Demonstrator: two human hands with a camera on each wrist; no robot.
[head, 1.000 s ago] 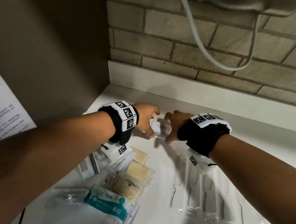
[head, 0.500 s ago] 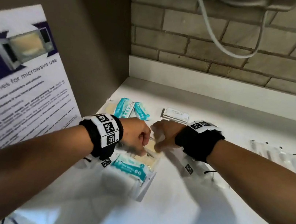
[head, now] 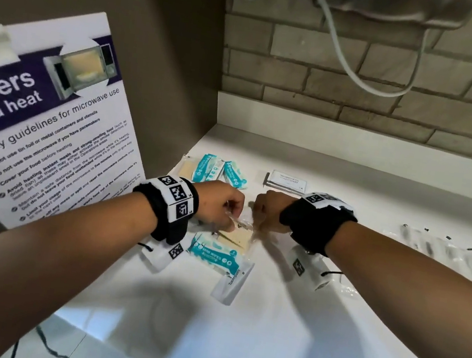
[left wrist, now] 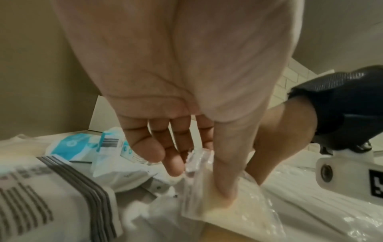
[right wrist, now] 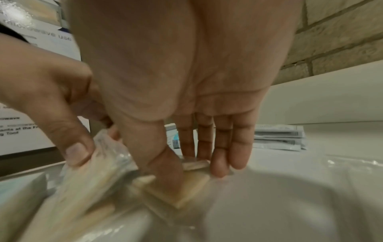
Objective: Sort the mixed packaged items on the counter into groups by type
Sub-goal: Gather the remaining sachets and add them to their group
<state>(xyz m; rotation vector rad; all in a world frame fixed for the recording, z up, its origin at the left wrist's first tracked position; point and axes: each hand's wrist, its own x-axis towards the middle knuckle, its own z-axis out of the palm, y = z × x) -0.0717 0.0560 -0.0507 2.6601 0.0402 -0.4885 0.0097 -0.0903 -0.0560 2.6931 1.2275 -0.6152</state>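
Over the mixed pile, my left hand (head: 233, 218) pinches a clear-wrapped beige pad packet (left wrist: 209, 201) between thumb and fingers. My right hand (head: 256, 215) pinches another beige pad packet (right wrist: 194, 183) just beside it, thumb on top. The two hands nearly touch. Below them lie a teal mini wipes packet (head: 214, 253) and a white toothpaste sachet (head: 231, 282). At the back, teal wipes packets (head: 220, 170) lie together beside one beige packet (head: 187, 167). A stack of white shampoo sachets (head: 286, 181) sits to their right.
Clear-wrapped long items (head: 447, 253) lie in a row at the right of the white counter (head: 266, 336). A microwave safety poster (head: 46, 126) stands on the brown side wall at the left. A brick wall and an upstand close the back. A grey-striped white sachet (left wrist: 41, 188) lies by my left wrist.
Both hands have come back from the shampoo sachets at the back to the near pile and taken hold of beige pad packets. The view has swung left and up.
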